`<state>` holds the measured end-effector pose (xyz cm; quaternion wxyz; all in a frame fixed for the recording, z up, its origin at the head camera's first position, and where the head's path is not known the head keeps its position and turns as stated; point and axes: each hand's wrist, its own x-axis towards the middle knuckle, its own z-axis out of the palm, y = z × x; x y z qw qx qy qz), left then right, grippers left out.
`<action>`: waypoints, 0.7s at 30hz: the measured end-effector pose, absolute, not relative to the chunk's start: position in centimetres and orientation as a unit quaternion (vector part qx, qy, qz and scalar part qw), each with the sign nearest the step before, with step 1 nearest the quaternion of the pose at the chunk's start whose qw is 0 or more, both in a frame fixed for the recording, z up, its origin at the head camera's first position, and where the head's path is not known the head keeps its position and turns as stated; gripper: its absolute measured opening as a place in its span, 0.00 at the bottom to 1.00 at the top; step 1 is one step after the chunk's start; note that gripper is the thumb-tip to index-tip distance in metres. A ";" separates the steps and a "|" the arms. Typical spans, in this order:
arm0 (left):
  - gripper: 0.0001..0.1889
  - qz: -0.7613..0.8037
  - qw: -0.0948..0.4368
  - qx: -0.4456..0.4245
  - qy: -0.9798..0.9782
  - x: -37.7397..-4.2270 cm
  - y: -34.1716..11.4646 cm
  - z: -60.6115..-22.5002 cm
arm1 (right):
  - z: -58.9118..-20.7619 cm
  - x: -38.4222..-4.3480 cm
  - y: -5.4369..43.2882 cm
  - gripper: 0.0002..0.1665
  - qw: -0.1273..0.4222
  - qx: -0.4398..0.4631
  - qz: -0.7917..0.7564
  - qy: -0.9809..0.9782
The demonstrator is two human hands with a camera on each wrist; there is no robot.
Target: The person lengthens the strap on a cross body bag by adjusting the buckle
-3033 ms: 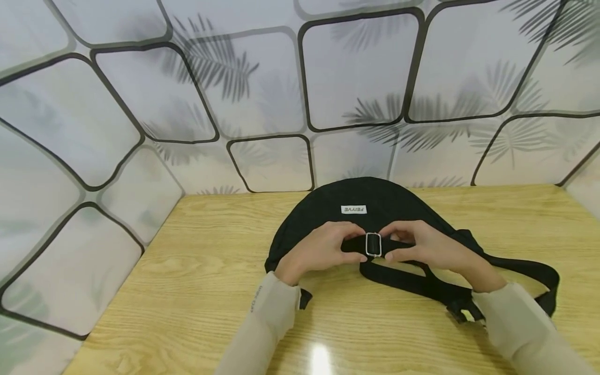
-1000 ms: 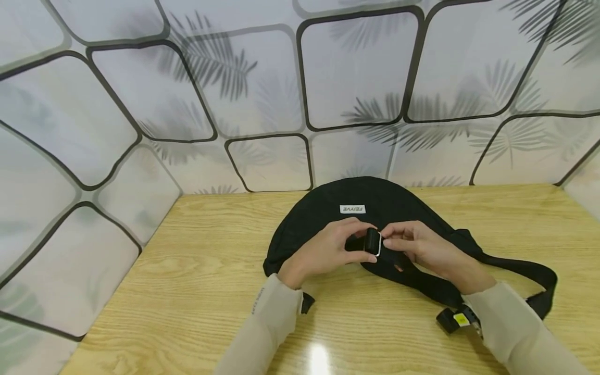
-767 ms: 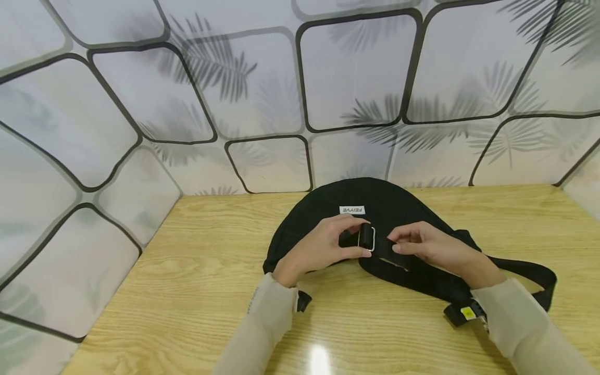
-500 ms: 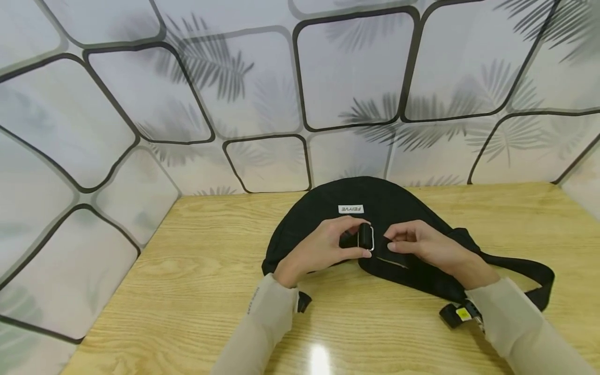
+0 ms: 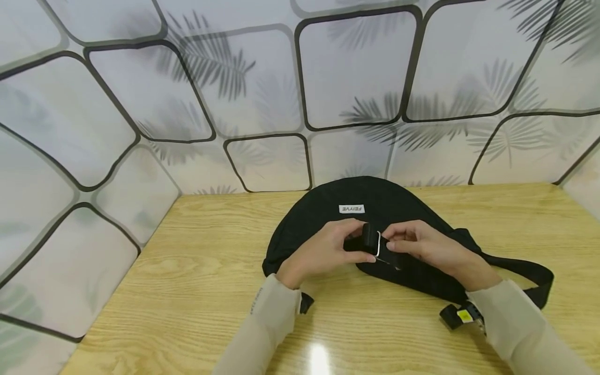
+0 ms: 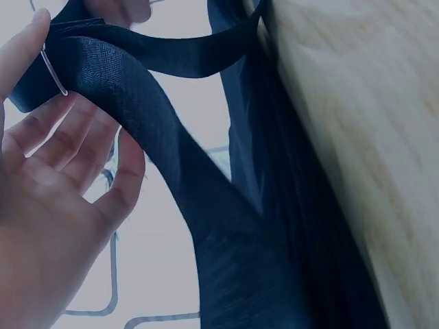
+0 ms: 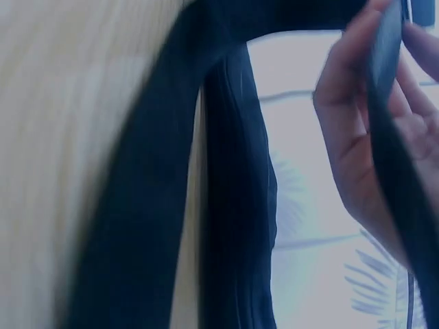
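One slider pinched, L hand; R hand pinches blk strap; clip part-hid by cuff.

White label on the black bag — upside down — reads "FEIYVE".

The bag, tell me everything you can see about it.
The bag is black, fabric-looking and half-moon shaped, lying on the wooden table, curved edge at the far side. Its white label reads FEIYVE, upside down in the head view. Its black strap shows at the right and in front. The left hand pinches a metal-looking slider on the strap; the right hand pinches strap beside it. Its contents can't be seen.
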<state>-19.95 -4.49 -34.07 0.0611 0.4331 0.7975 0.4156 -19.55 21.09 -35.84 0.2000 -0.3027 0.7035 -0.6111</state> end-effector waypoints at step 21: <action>0.19 0.391 0.057 0.443 0.805 -19.6 -3.7 -34.4 | -35.3 -19.4 20.8 0.05 0.172 -0.296 -0.619 0.707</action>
